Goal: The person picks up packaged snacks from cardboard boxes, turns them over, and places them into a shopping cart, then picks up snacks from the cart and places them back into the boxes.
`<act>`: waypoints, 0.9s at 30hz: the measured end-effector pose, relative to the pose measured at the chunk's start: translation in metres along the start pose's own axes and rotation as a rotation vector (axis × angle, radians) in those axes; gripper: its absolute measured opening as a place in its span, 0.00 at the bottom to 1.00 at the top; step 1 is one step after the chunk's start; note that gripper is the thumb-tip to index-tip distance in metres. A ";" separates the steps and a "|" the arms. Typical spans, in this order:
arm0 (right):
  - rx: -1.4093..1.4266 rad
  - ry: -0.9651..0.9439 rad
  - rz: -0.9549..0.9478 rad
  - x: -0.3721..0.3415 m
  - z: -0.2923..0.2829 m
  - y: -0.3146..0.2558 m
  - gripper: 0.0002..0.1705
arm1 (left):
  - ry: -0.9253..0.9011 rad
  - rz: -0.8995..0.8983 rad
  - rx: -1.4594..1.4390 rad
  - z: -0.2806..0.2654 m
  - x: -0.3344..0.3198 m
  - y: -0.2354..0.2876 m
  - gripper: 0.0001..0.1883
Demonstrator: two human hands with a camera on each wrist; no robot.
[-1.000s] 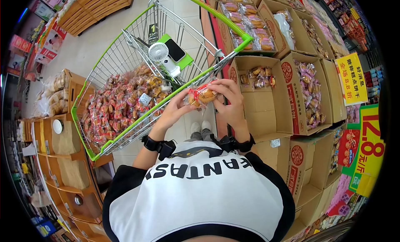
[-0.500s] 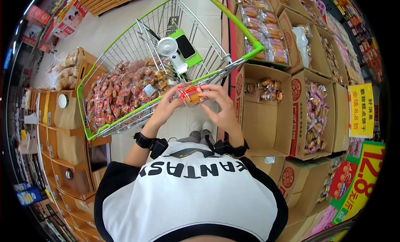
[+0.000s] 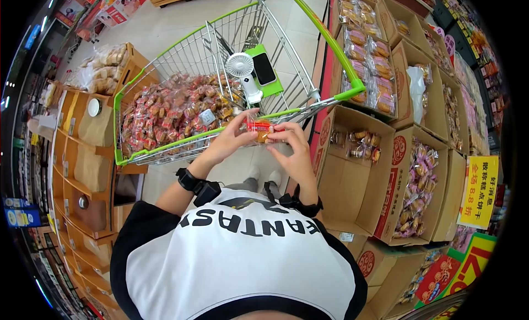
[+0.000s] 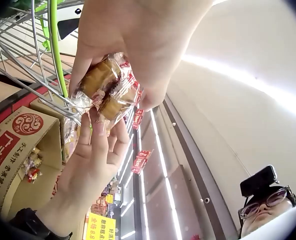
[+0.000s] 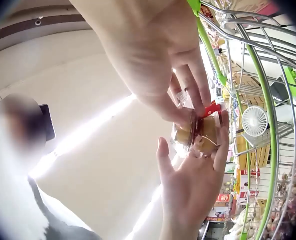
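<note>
Two small pastries in clear wrappers with red print (image 3: pixel 262 130) are held between both hands in front of the chest, close to the cart's near side. My left hand (image 3: pixel 228 142) grips the wrapped pastries from the left between thumb and fingers. From the other side, the fingers of my right hand (image 3: pixel 296 155) pinch them. In the left wrist view the golden-brown undersides of the wrapped pastries (image 4: pixel 99 80) show through the film. The red label faces up in the head view.
A green-edged shopping cart (image 3: pixel 220 130) holds a heap of wrapped pastries (image 3: pixel 171 113), a white fan (image 3: pixel 241 65) and a phone (image 3: pixel 264 69). Cardboard boxes (image 3: pixel 352 193) of packaged pastries line the right. Wooden shelves (image 3: pixel 82 171) stand at left.
The pastries have turned in the fingers, so the red label now lies uppermost. Cart and boxes have shifted rightward in the head view. Both hands keep hold.
</note>
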State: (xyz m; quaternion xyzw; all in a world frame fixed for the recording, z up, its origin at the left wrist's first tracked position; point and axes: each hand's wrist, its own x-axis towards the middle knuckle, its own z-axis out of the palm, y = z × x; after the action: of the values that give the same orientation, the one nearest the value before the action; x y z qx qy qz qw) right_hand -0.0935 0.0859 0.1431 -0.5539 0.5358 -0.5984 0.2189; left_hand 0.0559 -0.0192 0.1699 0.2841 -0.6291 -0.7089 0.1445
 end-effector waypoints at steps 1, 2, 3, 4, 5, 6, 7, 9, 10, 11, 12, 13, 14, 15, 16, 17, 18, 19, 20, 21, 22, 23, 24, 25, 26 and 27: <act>-0.015 -0.037 -0.038 0.002 -0.001 -0.001 0.16 | 0.024 0.065 -0.083 0.000 0.001 -0.005 0.29; -0.019 -0.046 -0.041 0.005 -0.003 -0.002 0.16 | 0.028 0.070 -0.089 -0.003 0.001 -0.005 0.29; -0.037 -0.111 -0.053 0.008 -0.005 -0.003 0.18 | 0.019 0.062 -0.099 -0.006 0.000 -0.005 0.29; -0.054 -0.176 -0.065 0.011 -0.004 -0.004 0.20 | 0.010 0.053 -0.106 -0.010 -0.001 -0.005 0.29; -0.056 -0.182 -0.069 0.013 -0.001 -0.005 0.20 | 0.015 0.058 -0.110 -0.013 -0.002 -0.002 0.29; 0.013 -0.118 -0.016 0.014 0.003 -0.007 0.22 | 0.051 0.042 -0.111 -0.016 -0.004 0.001 0.28; 0.082 -0.055 0.037 0.015 0.007 -0.009 0.25 | 0.089 0.026 -0.113 -0.019 -0.006 0.004 0.27; 0.081 -0.019 0.083 0.015 0.016 -0.003 0.28 | 0.118 0.039 -0.158 -0.027 -0.007 -0.001 0.25; 0.082 0.023 0.132 0.017 0.021 0.001 0.30 | 0.142 0.048 -0.200 -0.031 -0.007 -0.002 0.24; 0.112 0.013 0.171 0.017 0.026 0.003 0.30 | 0.154 0.059 -0.206 -0.034 -0.008 -0.002 0.24; 0.112 -0.002 0.163 0.018 0.032 0.006 0.30 | 0.179 0.053 -0.241 -0.037 -0.011 -0.001 0.22; 0.288 -0.033 0.291 0.018 0.038 0.010 0.28 | 0.206 0.045 -0.276 -0.040 -0.014 0.000 0.20; 0.462 -0.066 0.421 0.019 0.045 0.015 0.27 | 0.222 0.052 -0.282 -0.044 -0.017 -0.001 0.20; 0.515 -0.099 0.421 0.022 0.053 0.016 0.23 | 0.234 0.053 -0.258 -0.049 -0.019 -0.004 0.20; 0.516 -0.119 0.420 0.025 0.060 0.016 0.23 | 0.246 0.055 -0.236 -0.054 -0.022 -0.007 0.19; 0.538 -0.173 0.436 0.029 0.066 0.015 0.21 | 0.269 0.057 -0.248 -0.060 -0.026 -0.011 0.20; 0.560 -0.227 0.453 0.032 0.072 0.014 0.20 | 0.288 0.061 -0.257 -0.064 -0.031 -0.012 0.20; 0.560 -0.250 0.453 0.036 0.079 0.014 0.20 | 0.329 0.055 -0.256 -0.070 -0.036 -0.012 0.20; 0.566 -0.263 0.439 0.040 0.088 0.016 0.19 | 0.370 0.049 -0.255 -0.075 -0.042 -0.012 0.19; 0.573 -0.276 0.424 0.043 0.096 0.016 0.18 | 0.397 0.109 -0.282 -0.080 -0.046 -0.016 0.20; 0.576 -0.301 0.421 0.047 0.103 0.015 0.18 | 0.420 0.117 -0.287 -0.086 -0.050 -0.020 0.20; 0.595 -0.331 0.432 0.051 0.111 0.014 0.17 | 0.474 0.126 -0.301 -0.092 -0.055 -0.025 0.21; 0.614 -0.362 0.443 0.056 0.119 0.012 0.17 | 0.529 0.136 -0.316 -0.097 -0.061 -0.027 0.22; 0.615 -0.392 0.440 0.060 0.126 0.009 0.17 | 0.556 0.146 -0.322 -0.100 -0.069 -0.027 0.22; 0.593 -0.432 0.451 0.065 0.133 0.004 0.17 | 0.593 0.158 -0.330 -0.103 -0.077 -0.026 0.23; 0.570 -0.471 0.462 0.069 0.140 0.001 0.17 | 0.629 0.170 -0.337 -0.106 -0.084 -0.025 0.24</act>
State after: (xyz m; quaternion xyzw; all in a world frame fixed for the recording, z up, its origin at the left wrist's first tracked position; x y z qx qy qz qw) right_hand 0.0117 -0.0290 0.1458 -0.4584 0.3944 -0.5150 0.6075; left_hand 0.1886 -0.0535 0.1588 0.4071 -0.4497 -0.6659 0.4342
